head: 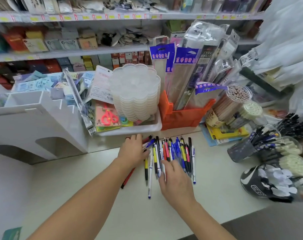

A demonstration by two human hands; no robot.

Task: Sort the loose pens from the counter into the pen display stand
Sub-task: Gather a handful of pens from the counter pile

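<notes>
A spread of several loose pens (177, 153), blue, yellow, red, black and white, lies on the pale counter (78, 179) in the middle of the view. My left hand (134, 150) rests flat on the left edge of the pile, fingers straight, covering a few pens. My right hand (175, 181) lies over the near ends of the pens with its fingers extended and slightly blurred. A red pen (127, 179) pokes out from under my left wrist. The white stepped pen display stand (38, 122) stands at the left, its tiers showing no pens.
A white tray (147, 128) with stacked clear palettes and scissors sits behind the pens, beside an orange bin (182, 116) of packaged items. Cups of pens and pencils (261, 144) crowd the right. A black shoe-shaped item (266, 182) lies at right front. Shelves fill the background.
</notes>
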